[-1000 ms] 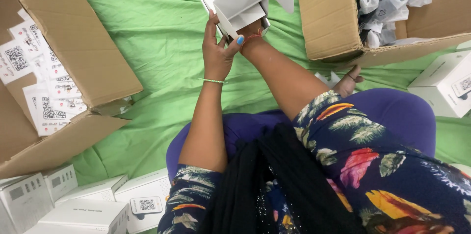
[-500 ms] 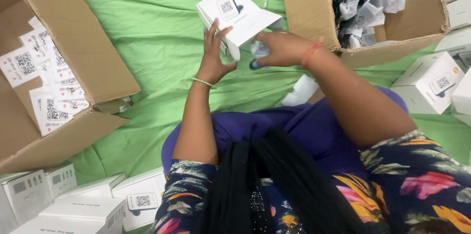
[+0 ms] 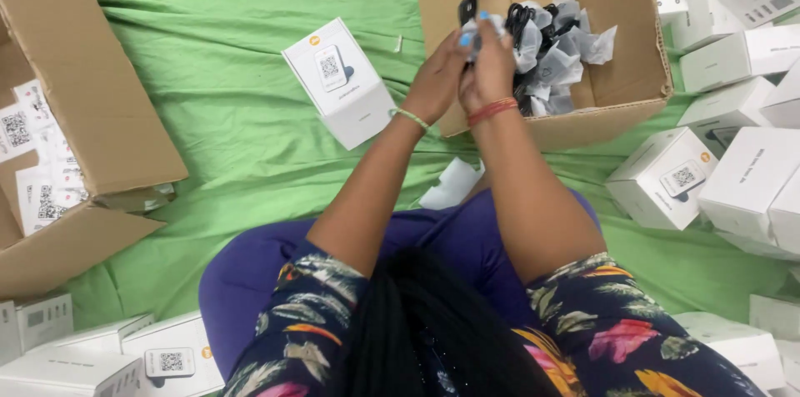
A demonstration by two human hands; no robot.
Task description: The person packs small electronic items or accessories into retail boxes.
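Black cable in a clear plastic bag (image 3: 472,22), small and partly hidden by the fingers, is held up at the near edge of the open brown cardboard carton (image 3: 621,89); the left hand (image 3: 439,80) and right hand (image 3: 490,64) are pressed close side by side, fingertips pinching the bag between them. Just what the black piece is stays hard to make out. Inside the carton lies a heap of more bagged black cables (image 3: 554,43). To the left of the hands a white cube-shaped box with a square code label on its top (image 3: 340,80) rests tilted on the green cloth (image 3: 208,72) that covers the floor. A crumpled white wrapper (image 3: 452,184) lies beside the person's knee. Stacked white boxes (image 3: 733,147), one with a code label, fill the right side and are cut off by the frame. At far left a second cardboard carton (image 3: 83,114) holds white sheets printed with square codes (image 3: 37,164). More white boxes (image 3: 100,355) sit at the lower left.
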